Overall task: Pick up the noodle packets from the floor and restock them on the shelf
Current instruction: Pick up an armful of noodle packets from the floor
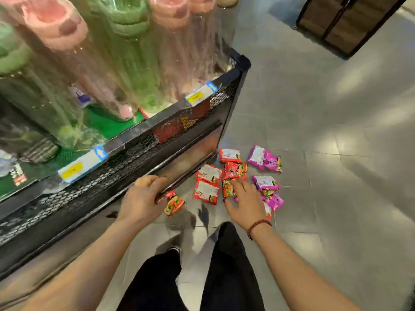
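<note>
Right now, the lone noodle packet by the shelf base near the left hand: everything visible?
The lone packet is a glossy, slightly crumpled plastic wrapper, red at its far end, with an orange-and-green food picture facing up. It lies on the grey tiled floor, skewed, beside the shelf rail and apart from the other packets. No hand touches it; the left hand holds the rail right next to it.

Retail shop, prob a mini-mart. Evidence: black shelf [125,162] w/ mesh front, yellow price tags [83,163] clipped along its front edge, rows of plastic-wrapped goods [125,63] on top, red packs [168,131] behind the mesh. On grey tiled floor [314,131] by the shelf's right corner: noodle packets [208,182]. 2nd rack [343,23] across the aisle.
</note>
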Motion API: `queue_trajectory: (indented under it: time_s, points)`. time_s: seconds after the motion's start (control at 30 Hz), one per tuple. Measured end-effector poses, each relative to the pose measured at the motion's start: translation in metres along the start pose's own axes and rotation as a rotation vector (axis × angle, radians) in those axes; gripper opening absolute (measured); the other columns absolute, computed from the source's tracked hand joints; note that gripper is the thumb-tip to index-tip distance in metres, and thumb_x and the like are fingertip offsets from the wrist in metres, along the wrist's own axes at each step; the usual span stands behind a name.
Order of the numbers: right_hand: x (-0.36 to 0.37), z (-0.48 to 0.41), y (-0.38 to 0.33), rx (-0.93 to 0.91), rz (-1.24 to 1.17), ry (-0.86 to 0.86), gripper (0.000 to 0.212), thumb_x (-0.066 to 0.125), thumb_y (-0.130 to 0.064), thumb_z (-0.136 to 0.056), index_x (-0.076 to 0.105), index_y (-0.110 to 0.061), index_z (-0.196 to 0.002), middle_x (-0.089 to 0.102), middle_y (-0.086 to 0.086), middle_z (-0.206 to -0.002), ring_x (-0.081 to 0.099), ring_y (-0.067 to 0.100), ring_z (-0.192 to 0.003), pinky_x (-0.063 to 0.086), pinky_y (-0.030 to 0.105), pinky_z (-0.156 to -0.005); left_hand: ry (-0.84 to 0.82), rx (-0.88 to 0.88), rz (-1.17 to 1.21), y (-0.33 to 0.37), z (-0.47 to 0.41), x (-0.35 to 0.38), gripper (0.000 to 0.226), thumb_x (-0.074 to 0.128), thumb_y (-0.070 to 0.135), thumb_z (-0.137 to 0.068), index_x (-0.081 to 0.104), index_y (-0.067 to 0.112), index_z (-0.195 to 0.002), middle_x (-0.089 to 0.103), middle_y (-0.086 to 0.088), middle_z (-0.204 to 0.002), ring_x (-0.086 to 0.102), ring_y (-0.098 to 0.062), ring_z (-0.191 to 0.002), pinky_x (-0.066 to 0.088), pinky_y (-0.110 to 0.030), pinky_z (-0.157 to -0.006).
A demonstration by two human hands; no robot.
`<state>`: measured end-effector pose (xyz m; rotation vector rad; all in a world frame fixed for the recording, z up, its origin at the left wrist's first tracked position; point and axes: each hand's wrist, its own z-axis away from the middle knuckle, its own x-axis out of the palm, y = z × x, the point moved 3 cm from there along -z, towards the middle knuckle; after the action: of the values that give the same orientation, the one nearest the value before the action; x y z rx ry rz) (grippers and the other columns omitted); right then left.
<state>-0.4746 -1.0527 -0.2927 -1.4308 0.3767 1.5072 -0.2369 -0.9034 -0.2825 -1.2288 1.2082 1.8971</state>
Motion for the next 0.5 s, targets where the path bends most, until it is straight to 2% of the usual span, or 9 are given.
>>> queue_trajectory:
  time_s: [0.23,0.37,0.43,0.5]
  points:
    - [-0.001,-0.086,0.051,-0.224,0.078,-0.162,0.044,0.069,-0.023,-0.078,0.060,-0.009,-0.120,0.058,0.015,-0.118,0.053,0.035,-0.109,0.042,0.039,-0.091,0.057,-0.375,0.042,0.020,-0.005,0.048,0.054,0.060,0.041,-0.079,0.060,0.019,-0.128,0.061,-0.012,-0.119,0.055,-0.037,-0.110,0.052,-0.047,-0.087]
    - [0.013,-0.121,0.068,-0.339,0.060,-0.144,0.037,0.074,-0.011,-0.073,0.064,-0.004,-0.108,0.063,0.017,-0.102,0.058,0.038,-0.093,0.045,0.038,-0.079,0.113,-0.532,0.088,0.028,-0.003,0.074,0.053,0.075,0.030,-0.080,0.060,0.014,-0.128,0.058,-0.015,-0.121,0.052,-0.039,-0.114,0.053,-0.051,-0.084]
    - [0.030,-0.138,0.074,-0.387,0.062,-0.173,0.040,0.074,-0.013,-0.072,0.064,-0.002,-0.109,0.064,0.019,-0.102,0.059,0.039,-0.092,0.046,0.039,-0.078,0.097,-0.594,0.097,0.021,-0.003,0.096,0.052,0.075,0.029,-0.081,0.059,0.012,-0.127,0.057,-0.017,-0.123,0.051,-0.040,-0.114,0.053,-0.052,-0.083]
    - [0.054,-0.156,0.082,-0.412,0.035,-0.213,0.044,0.068,-0.020,-0.073,0.063,-0.001,-0.112,0.063,0.019,-0.103,0.059,0.040,-0.094,0.047,0.042,-0.079,0.081,-0.648,0.123,0.008,-0.006,0.122,0.053,0.073,0.032,-0.082,0.057,0.015,-0.130,0.056,-0.015,-0.126,0.049,-0.038,-0.117,0.051,-0.052,-0.088]
